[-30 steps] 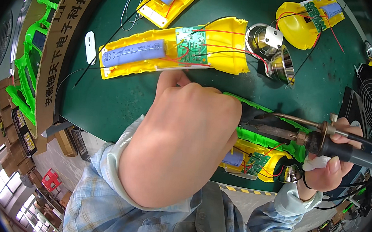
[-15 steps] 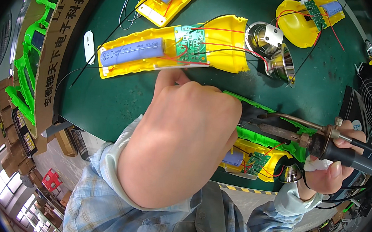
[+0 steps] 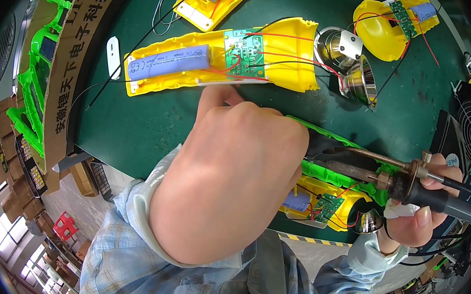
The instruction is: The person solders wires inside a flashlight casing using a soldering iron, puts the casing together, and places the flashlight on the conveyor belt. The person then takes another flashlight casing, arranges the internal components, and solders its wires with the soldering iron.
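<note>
The right hand (image 3: 415,221) had drawn the soldering iron (image 3: 408,178) slightly lower, fingers closed round its handle. The left hand (image 3: 233,175) stayed fisted over the green shell (image 3: 351,178) on the counter (image 3: 135,126); its grip was hidden.

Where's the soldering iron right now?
The soldering iron is at the right of the head view, gripped in the right hand, its tip reaching left over the green casing.

**Printed cardboard and one label on my bench**

At nine o'clock I see a brown cardboard box wall (image 3: 63,82) with dark printed characters, curving along the green mat's left edge. At ten o'clock, the blue cylindrical battery's label (image 3: 170,61) carries small dark print.
</note>
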A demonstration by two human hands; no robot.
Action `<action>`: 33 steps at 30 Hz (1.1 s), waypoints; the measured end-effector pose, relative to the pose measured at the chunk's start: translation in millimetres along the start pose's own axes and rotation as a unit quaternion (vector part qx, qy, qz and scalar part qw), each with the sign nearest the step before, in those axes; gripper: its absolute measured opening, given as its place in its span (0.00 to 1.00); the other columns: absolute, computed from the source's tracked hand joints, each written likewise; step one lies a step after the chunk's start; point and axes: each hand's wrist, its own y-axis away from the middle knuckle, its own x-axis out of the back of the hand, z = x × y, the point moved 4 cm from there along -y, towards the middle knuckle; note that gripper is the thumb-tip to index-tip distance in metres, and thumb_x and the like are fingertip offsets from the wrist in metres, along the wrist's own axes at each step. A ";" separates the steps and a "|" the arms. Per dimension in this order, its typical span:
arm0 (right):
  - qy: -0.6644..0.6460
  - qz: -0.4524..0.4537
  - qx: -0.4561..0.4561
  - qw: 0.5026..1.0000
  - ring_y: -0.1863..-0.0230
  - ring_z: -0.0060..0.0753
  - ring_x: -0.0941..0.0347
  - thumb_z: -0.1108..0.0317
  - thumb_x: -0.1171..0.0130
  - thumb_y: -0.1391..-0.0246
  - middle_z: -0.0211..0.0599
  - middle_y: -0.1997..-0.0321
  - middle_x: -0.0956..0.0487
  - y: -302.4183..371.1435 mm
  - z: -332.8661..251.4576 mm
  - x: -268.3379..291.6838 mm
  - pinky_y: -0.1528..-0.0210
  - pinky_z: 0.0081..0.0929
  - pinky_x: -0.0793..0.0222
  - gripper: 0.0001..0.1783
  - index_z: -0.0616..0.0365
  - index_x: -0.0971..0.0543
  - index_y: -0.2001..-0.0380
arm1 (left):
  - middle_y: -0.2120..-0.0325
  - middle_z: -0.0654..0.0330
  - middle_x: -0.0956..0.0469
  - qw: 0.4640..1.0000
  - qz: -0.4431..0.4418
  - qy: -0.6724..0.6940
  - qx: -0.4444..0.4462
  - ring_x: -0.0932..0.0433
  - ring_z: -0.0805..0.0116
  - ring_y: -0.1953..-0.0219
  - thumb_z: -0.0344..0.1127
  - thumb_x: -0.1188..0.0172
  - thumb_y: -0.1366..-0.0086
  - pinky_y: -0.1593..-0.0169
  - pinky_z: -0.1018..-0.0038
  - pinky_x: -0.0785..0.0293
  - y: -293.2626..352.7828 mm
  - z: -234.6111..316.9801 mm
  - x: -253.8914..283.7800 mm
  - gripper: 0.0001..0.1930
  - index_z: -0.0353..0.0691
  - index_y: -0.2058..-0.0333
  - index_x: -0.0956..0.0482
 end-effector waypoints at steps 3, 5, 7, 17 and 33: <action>0.002 -0.001 0.000 1.000 0.76 0.26 0.39 0.57 0.43 0.66 0.34 0.73 0.37 0.3 0.0 0.0 0.78 0.18 0.43 0.20 0.65 0.32 0.78 | 0.89 0.61 0.30 1.000 -0.004 -0.006 -0.001 0.33 0.63 0.83 0.28 0.45 0.58 0.66 0.72 0.40 0.1 -0.3 0.1 0.02 0.38 0.84 0.28; 0.003 -0.029 0.030 0.999 0.76 0.24 0.40 0.58 0.45 0.63 0.36 0.74 0.38 -2.2 1.7 0.7 0.79 0.15 0.42 0.19 0.64 0.34 0.75 | 0.89 0.61 0.30 1.000 -0.005 -0.007 -0.004 0.33 0.63 0.83 0.28 0.45 0.58 0.66 0.72 0.40 0.0 -0.5 0.1 0.02 0.38 0.84 0.28; 0.004 -0.056 0.061 0.997 0.77 0.21 0.40 0.60 0.47 0.60 0.37 0.74 0.38 -3.1 0.3 -1.0 0.80 0.13 0.41 0.18 0.64 0.36 0.72 | 0.89 0.61 0.30 1.000 -0.003 -0.007 -0.007 0.32 0.63 0.83 0.28 0.45 0.58 0.66 0.72 0.40 -0.4 -0.4 0.0 0.02 0.38 0.84 0.28; -0.128 -0.057 0.016 0.990 0.66 0.30 0.38 0.66 0.42 0.62 0.36 0.68 0.39 -2.7 -6.5 24.9 0.70 0.24 0.35 0.18 0.60 0.38 0.70 | 0.90 0.62 0.31 1.000 0.015 0.014 0.002 0.32 0.64 0.84 0.27 0.44 0.60 0.63 0.73 0.39 -0.4 -0.3 1.9 0.02 0.40 0.85 0.28; 0.007 -0.043 -0.057 0.997 0.76 0.27 0.38 0.60 0.39 0.66 0.38 0.78 0.36 -2.9 -5.4 -8.5 0.73 0.21 0.37 0.19 0.62 0.35 0.77 | 0.91 0.65 0.32 0.988 0.110 0.098 0.040 0.32 0.66 0.85 0.27 0.43 0.60 0.63 0.71 0.39 -8.7 11.6 10.4 0.04 0.41 0.86 0.29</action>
